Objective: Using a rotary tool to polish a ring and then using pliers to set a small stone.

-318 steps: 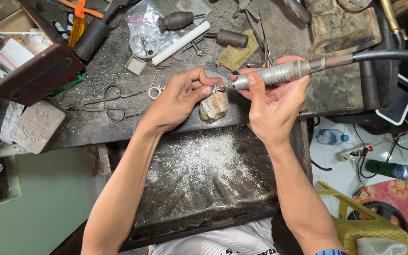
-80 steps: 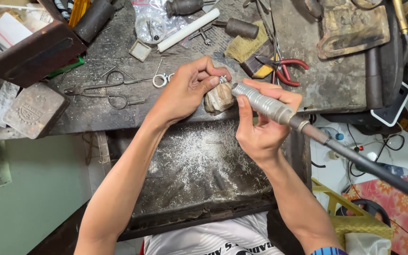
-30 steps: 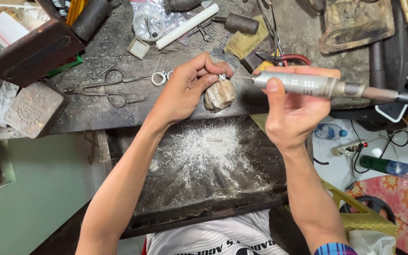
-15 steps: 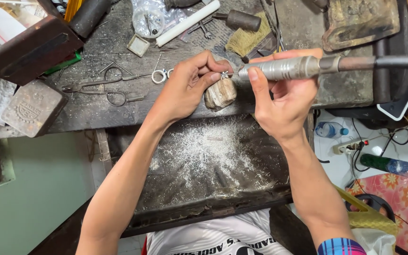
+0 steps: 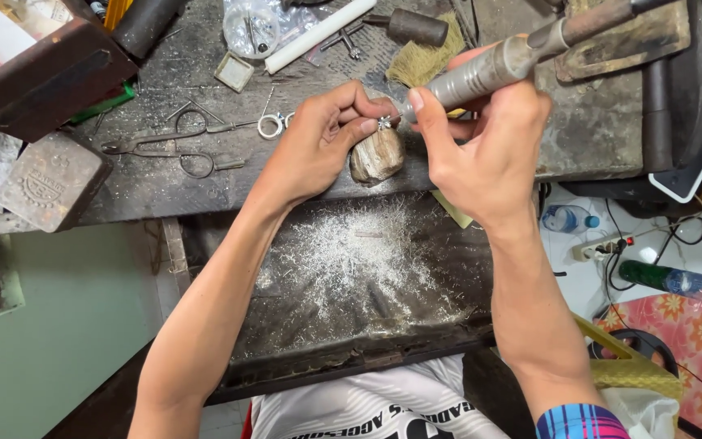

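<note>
**Workbench: surface condition and contents**

Dark, worn workbench (image 5: 595,130). Lying on it: scissors-like pliers (image 5: 168,146), a metal ring (image 5: 270,125), a white rod (image 5: 318,34), a small square tin (image 5: 234,71), a grey stamped block (image 5: 50,180). Pull-out tray (image 5: 286,358) below holds pale filings (image 5: 359,256), probably metal.

Both hands meet over the front edge of the dark, scarred tabletop (image 5: 164,195), above the worn wooden bench peg (image 5: 377,156). Below them the dust-strewn metal catch tray (image 5: 367,268) lies open, offering free passage. To the left, grey metal shears (image 5: 168,146) and a small wire ring (image 5: 270,125) clutter the surface. Behind, a white rod (image 5: 318,34) and a dark cylindrical hammer head (image 5: 416,27) block the way.
</note>
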